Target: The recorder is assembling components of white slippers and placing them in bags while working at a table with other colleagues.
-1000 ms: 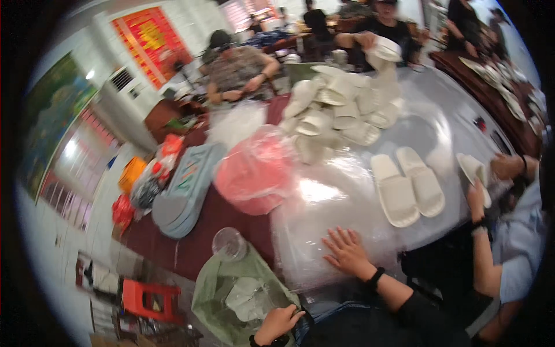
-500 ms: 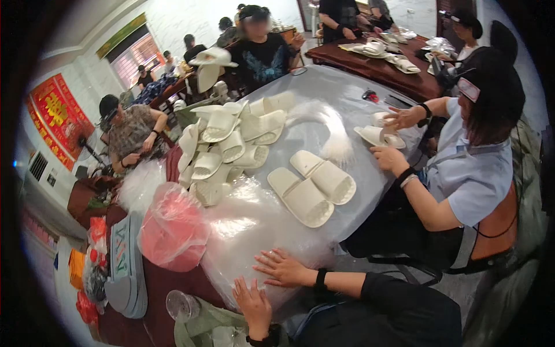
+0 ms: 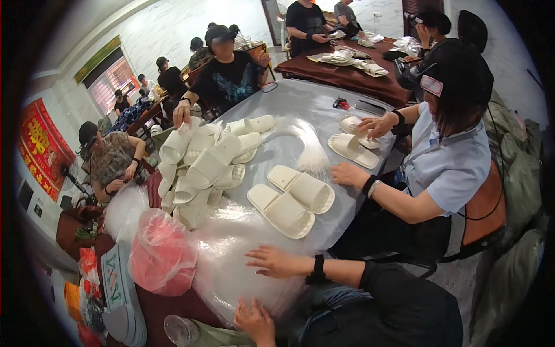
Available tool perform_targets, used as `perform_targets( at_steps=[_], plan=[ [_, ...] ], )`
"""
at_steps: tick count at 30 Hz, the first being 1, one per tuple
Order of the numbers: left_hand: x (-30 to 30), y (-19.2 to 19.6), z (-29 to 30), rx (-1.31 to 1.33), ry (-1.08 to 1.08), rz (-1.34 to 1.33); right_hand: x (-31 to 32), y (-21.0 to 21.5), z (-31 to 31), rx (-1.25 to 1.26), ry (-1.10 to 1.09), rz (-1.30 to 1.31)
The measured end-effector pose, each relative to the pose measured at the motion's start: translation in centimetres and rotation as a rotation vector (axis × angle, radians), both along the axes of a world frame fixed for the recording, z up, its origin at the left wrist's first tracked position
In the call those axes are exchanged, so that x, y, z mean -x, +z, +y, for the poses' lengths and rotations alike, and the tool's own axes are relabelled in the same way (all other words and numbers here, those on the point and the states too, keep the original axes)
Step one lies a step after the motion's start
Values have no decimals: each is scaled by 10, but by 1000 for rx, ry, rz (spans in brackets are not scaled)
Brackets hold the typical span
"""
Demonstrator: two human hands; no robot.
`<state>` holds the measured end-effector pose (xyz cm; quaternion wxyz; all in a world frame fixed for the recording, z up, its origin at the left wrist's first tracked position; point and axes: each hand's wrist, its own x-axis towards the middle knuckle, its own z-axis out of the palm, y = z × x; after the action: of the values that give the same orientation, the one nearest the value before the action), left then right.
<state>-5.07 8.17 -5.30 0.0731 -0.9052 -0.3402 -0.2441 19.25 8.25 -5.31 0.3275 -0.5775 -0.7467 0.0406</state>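
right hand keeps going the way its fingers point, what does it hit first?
The right hand lies flat on the clear plastic sheet, fingers toward the person's left. Straight on, it would likely meet the pink plastic bag first, though depth is unclear.

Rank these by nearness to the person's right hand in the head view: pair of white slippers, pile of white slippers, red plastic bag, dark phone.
From the right hand, flat on the clear plastic sheet:
1. Pair of white slippers, just beyond it, slightly right.
2. Red plastic bag, to its left at the table edge.
3. Pile of white slippers, farther back, left.
4. Dark phone, far right side.
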Motion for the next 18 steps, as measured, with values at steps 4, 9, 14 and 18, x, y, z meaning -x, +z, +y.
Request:
perform_targets(
  at_steps=[4, 9, 14, 18],
  plan=[
    [5, -2, -4, 139, 65, 158, -51, 29, -1, -168, -316, -119],
    [-1, 34, -10, -71, 94, 209, -113, 34, -8, -121, -660, -336],
    [5, 6, 8, 105, 51, 153, -144, 35, -4, 108, -718, -323],
    [-2, 21, 6, -173, 27, 69, -146, 45, -8, 124, -877, -471]
  ],
)
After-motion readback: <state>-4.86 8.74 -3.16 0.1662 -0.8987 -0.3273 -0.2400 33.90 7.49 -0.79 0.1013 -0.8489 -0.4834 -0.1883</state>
